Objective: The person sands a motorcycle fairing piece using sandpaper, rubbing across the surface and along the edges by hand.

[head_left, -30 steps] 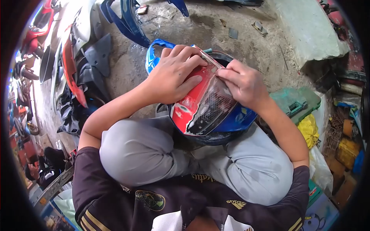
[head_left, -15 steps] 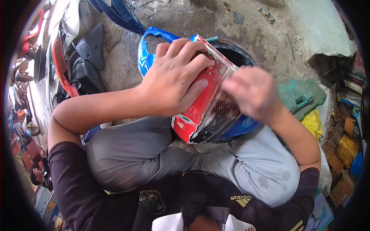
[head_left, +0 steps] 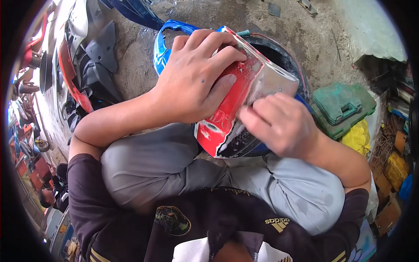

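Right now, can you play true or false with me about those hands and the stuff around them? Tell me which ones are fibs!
1. The left hand rests on a red surface. True.
2. The right hand is stretched out flat. False: the right hand is curled.
3. A green case lies near a yellow thing. True.
4. The trousers are bright orange. False: the trousers are grey.
5. The dark shirt says "adidas". True.

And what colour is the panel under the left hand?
The panel is mostly red with pale scuffs, best seen in head view.
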{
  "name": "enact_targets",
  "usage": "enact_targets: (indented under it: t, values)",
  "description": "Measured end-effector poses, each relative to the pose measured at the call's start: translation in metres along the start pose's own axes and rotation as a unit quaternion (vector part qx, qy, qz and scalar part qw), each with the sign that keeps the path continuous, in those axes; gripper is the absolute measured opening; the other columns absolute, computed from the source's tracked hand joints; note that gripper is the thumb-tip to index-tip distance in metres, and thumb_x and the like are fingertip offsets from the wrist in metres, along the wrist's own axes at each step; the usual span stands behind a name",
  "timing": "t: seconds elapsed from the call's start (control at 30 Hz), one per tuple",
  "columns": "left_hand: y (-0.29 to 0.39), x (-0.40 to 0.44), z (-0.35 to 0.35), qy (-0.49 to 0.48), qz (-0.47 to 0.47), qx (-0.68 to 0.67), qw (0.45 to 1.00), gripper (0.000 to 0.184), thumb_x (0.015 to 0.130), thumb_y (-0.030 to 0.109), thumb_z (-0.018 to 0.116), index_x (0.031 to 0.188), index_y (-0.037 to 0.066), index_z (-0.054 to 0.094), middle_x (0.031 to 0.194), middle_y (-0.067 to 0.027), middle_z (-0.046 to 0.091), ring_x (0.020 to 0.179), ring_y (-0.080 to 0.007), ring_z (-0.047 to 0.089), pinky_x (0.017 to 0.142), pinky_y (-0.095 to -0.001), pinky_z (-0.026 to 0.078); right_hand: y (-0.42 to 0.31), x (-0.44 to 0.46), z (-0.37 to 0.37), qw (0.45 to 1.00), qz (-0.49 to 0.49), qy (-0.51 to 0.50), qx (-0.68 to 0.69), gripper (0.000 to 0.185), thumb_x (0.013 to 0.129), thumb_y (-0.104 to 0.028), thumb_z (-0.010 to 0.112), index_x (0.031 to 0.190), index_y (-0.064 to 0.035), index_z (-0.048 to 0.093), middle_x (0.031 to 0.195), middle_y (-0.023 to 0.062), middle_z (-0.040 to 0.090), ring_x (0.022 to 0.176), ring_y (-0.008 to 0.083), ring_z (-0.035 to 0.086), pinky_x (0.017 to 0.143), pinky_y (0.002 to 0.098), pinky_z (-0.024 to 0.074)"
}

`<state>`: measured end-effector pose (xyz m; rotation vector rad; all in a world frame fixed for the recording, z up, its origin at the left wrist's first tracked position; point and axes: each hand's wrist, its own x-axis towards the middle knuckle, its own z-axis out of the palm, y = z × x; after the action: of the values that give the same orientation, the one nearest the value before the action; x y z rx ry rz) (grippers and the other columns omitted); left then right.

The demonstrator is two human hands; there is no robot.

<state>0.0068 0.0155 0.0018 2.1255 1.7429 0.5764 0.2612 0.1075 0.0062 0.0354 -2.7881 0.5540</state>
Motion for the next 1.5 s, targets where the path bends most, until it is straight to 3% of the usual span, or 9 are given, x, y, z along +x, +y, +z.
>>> enact_targets:
  t: [0.17,0.27,0.53,0.7,0.87,1.0,1.17,1.3,1.5]
  values:
    - [-0.003,0.005,0.001,0.006,0.006,-0.008,1.000,0.041,0.095,0.022,0.066,0.134,0.010,0.071,0.147,-0.0160,0.064,0.133,-0.0408,0.057,0.109,-0.0523,0.040,0.054,0.003,-0.001,0.992,0.121,0.036,-0.016,0.024,0.092,-0.020,0.070,0.114,-0.0106,0.073,0.094,0.0064,0.065,0.079,0.0245,0.071,0.067,0.0381,0.0575]
    - [-0.001,0.002,0.000,0.008,0.005,-0.001,1.000,0.041,0.095,0.022,0.066,0.134,0.010,0.071,0.146,-0.0163,0.064,0.132,-0.0411,0.058,0.110,-0.0523,0.040,0.017,0.003,0.001,0.998,0.022,0.046,0.049,0.021,0.091,-0.020,0.074,0.109,-0.0097,0.072,0.092,0.0084,0.065,0.078,0.0284,0.072,0.065,0.0416,0.0579]
    - [0.003,0.001,0.000,0.010,0.003,0.005,1.000,0.042,0.094,0.021,0.067,0.134,0.009,0.070,0.147,-0.0163,0.063,0.133,-0.0416,0.057,0.110,-0.0538,0.040,0.009,0.007,-0.003,0.999,-0.003,0.028,0.027,0.025,0.087,-0.022,0.073,0.110,-0.0121,0.074,0.089,0.0052,0.065,0.074,0.0232,0.070,0.063,0.0369,0.0551]
    - [0.005,-0.002,0.003,0.008,0.007,0.005,1.000,0.042,0.094,0.021,0.067,0.134,0.009,0.069,0.146,-0.0167,0.062,0.134,-0.0414,0.056,0.109,-0.0539,0.040,0.050,0.007,-0.006,0.995,0.094,0.026,-0.013,0.026,0.087,-0.020,0.069,0.110,-0.0085,0.074,0.091,0.0036,0.065,0.076,0.0218,0.069,0.064,0.0387,0.0553]
    - [0.006,-0.005,0.002,0.012,0.013,0.012,1.000,0.043,0.093,0.021,0.067,0.134,0.009,0.068,0.146,-0.0172,0.061,0.134,-0.0419,0.056,0.109,-0.0550,0.039,-0.003,0.002,-0.004,0.999,-0.022,0.000,0.036,0.028,0.087,-0.022,0.068,0.113,-0.0098,0.073,0.091,0.0033,0.065,0.076,0.0189,0.067,0.065,0.0355,0.0541]
    - [0.006,-0.005,0.004,0.008,0.009,0.005,1.000,0.044,0.092,0.022,0.067,0.134,0.009,0.068,0.146,-0.0180,0.061,0.134,-0.0423,0.055,0.109,-0.0551,0.039,0.054,0.001,-0.002,0.992,0.116,0.037,-0.011,0.028,0.087,-0.022,0.079,0.111,-0.0100,0.072,0.088,0.0044,0.065,0.072,0.0227,0.069,0.062,0.0368,0.0533]
    - [0.007,-0.006,0.003,0.014,0.016,0.024,0.999,0.043,0.092,0.021,0.067,0.133,0.009,0.069,0.146,-0.0180,0.061,0.134,-0.0421,0.056,0.109,-0.0550,0.039,0.000,-0.001,-0.008,0.999,-0.034,0.000,0.040,0.022,0.089,-0.019,0.074,0.109,-0.0087,0.074,0.087,0.0040,0.065,0.071,0.0212,0.069,0.063,0.0360,0.0545]
    - [0.005,-0.005,0.004,0.008,0.009,0.006,1.000,0.043,0.092,0.021,0.067,0.133,0.009,0.069,0.146,-0.0180,0.061,0.133,-0.0421,0.056,0.110,-0.0552,0.039,0.056,-0.004,0.005,0.986,0.161,0.053,0.012,0.030,0.085,-0.017,0.073,0.114,-0.0080,0.073,0.085,0.0038,0.062,0.069,0.0210,0.066,0.063,0.0367,0.0545]
    - [0.005,-0.003,0.001,0.008,0.013,0.012,1.000,0.044,0.091,0.022,0.068,0.133,0.008,0.069,0.145,-0.0186,0.061,0.133,-0.0425,0.056,0.110,-0.0557,0.039,0.018,-0.002,0.000,0.999,-0.016,0.021,0.028,0.026,0.089,-0.008,0.071,0.114,-0.0051,0.074,0.087,0.0073,0.064,0.073,0.0256,0.067,0.064,0.0415,0.0540]
